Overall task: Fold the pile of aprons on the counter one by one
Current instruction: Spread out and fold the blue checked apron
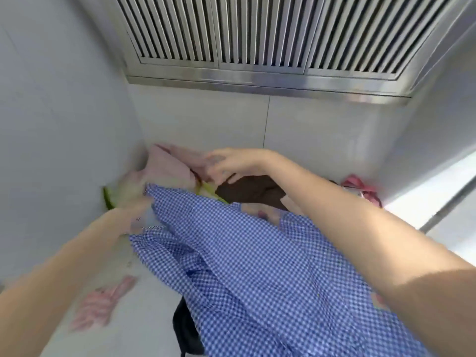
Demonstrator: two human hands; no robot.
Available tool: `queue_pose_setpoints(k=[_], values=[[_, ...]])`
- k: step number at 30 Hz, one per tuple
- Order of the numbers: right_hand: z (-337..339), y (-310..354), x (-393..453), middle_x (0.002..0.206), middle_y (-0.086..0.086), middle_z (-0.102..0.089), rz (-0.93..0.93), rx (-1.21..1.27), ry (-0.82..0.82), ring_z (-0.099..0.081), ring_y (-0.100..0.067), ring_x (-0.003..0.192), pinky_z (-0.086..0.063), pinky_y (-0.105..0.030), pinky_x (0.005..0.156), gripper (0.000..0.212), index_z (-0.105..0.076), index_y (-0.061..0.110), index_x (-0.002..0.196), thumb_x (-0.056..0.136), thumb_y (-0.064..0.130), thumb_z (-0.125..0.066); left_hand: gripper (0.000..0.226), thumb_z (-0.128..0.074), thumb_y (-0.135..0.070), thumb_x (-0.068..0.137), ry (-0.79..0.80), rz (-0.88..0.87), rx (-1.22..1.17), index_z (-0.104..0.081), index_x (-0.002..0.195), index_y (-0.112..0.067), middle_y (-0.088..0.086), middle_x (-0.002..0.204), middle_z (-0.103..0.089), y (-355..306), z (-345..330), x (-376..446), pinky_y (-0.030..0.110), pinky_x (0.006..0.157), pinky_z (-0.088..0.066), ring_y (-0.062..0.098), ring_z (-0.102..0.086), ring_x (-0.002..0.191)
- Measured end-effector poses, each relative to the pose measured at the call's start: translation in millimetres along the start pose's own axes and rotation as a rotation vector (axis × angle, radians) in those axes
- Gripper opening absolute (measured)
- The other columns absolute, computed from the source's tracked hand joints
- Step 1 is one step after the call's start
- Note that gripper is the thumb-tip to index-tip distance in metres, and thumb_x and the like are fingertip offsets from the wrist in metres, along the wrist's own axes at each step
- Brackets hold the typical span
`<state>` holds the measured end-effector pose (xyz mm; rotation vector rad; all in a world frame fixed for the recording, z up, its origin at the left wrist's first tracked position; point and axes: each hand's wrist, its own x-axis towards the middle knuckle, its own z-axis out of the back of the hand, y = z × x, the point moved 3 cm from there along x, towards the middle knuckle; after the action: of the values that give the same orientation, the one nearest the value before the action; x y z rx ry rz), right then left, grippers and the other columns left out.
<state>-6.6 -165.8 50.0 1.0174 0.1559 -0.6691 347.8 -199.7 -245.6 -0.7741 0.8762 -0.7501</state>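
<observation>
left hand at 9 o'clock, badly blurred, sits at the top edge of the blue check apron; looks like it grips the cloth but fingers are too smeared, cannot tell. right hand at 12 o'clock, fingers spread and lightly bent, hovering over the pile, touching or just above the pink apron; holds nothing that i can see. blue check apron drapes from 10 o'clock down to 5 o'clock across the counter, under the right forearm. brown cloth at 1 o'clock in the pile, green strip at the left wall. pink bundle at 2 o'clock in the corner. pink smear on counter at 8 o'clock, unclear what. vent grille overhead.
</observation>
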Motion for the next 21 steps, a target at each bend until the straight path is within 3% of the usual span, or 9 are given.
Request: queue_pose_setpoints(k=[2,4,8,11,14,15,18,20,21], values=[[20.0,-28.2,-21.5,0.126,-0.006,-0.056,-0.082,-0.189,-0.117,-0.059,-0.023,0.111,-0.046,-0.035,0.093,0.037,-0.043,0.017,0.134,0.098,0.023,-0.047,0.081,-0.072,-0.054,0.073,0.034,-0.014,0.15,-0.036,0.141,-0.027,0.008,0.141,-0.046,-32.9,-23.9,-39.1,0.046,0.098,-0.044,0.03,-0.051,0.119],[27.7,-73.1,-44.0,0.118,-0.004,-0.061,-0.173,-0.316,-0.1,-0.061,-0.021,0.107,-0.048,-0.033,0.086,0.031,-0.056,0.012,0.121,0.095,0.028,-0.052,0.078,-0.06,-0.024,0.091,0.101,-0.058,0.377,-0.004,0.145,-0.025,0.003,0.129,-0.05,-98.9,-77.1,-139.3,0.034,0.084,-0.048,0.025,-0.057,0.103],[13.3,-164.7,-80.0,0.073,0.007,-0.053,-0.446,-0.528,0.049,-0.053,-0.012,0.073,-0.042,-0.027,0.071,0.028,-0.059,0.016,0.08,0.087,0.043,-0.062,0.07,-0.058,-0.015,0.092,0.378,-0.466,0.799,-0.018,0.149,-0.02,-0.001,0.154,-0.023,-175.5,-174.1,-251.5,0.018,0.095,-0.033,0.019,-0.039,0.131],[-14.0,-215.5,-103.9,0.08,0.004,-0.052,-0.599,-0.577,0.12,-0.051,-0.015,0.075,-0.042,-0.029,0.072,0.031,-0.055,0.013,0.084,0.086,0.042,-0.063,0.083,-0.065,-0.018,0.088,0.602,-0.535,1.004,-0.012,0.15,-0.026,-0.009,0.157,-0.007,-178.7,-225.9,-261.6,0.023,0.104,-0.029,0.018,-0.025,0.14],[-40.8,-263.9,-117.0,0.132,-0.008,-0.049,-0.68,-0.511,0.081,-0.053,-0.023,0.113,-0.045,-0.033,0.093,0.062,-0.041,0.009,0.135,0.086,0.039,-0.065,0.096,-0.069,-0.023,0.085,0.616,-0.541,1.157,0.0,0.151,-0.026,-0.008,0.158,0.006,-168.9,-259.2,-254.8,0.035,0.11,-0.033,0.02,-0.024,0.141],[-49.4,-274.6,-120.2,0.135,-0.008,-0.048,-0.696,-0.416,0.05,-0.055,-0.023,0.113,-0.048,-0.034,0.091,0.074,-0.029,0.009,0.143,0.086,0.036,-0.066,0.097,-0.069,-0.023,0.084,0.605,-0.521,1.188,0.002,0.151,-0.026,-0.006,0.159,0.006,-164.0,-265.6,-248.3,0.037,0.108,-0.036,0.022,-0.029,0.139],[-71.0,-294.6,-122.2,0.084,-0.004,-0.06,-0.704,-0.054,0.001,-0.061,-0.01,0.061,-0.048,-0.022,0.051,0.081,-0.021,0.005,0.145,0.085,0.032,-0.069,0.089,-0.068,-0.023,0.085,0.62,-0.469,1.202,-0.008,0.151,-0.024,-0.002,0.156,-0.017,-151.5,-278.7,-238.5,0.038,0.104,-0.039,0.025,-0.04,0.132],[-82.7,-293.1,-120.8,0.072,-0.002,-0.057,-0.712,-0.021,0.075,-0.057,-0.008,0.053,-0.044,-0.02,0.047,0.064,-0.033,0.005,0.135,0.086,0.027,-0.069,0.063,-0.063,-0.018,0.087,0.618,-0.482,1.182,-0.033,0.142,-0.018,0.001,0.141,-0.042,-149.0,-282.7,-240.8,0.034,0.098,-0.043,0.023,-0.05,0.12],[-85.8,-292.0,-117.7,0.066,-0.001,-0.057,-0.704,-0.022,0.121,-0.057,-0.008,0.051,-0.043,-0.02,0.046,0.04,-0.044,0.005,0.115,0.087,0.022,-0.068,0.044,-0.06,-0.017,0.088,0.631,-0.484,1.189,-0.047,0.13,-0.013,0.003,0.126,-0.053,-149.2,-282.7,-240.4,0.03,0.087,-0.046,0.021,-0.055,0.105]])
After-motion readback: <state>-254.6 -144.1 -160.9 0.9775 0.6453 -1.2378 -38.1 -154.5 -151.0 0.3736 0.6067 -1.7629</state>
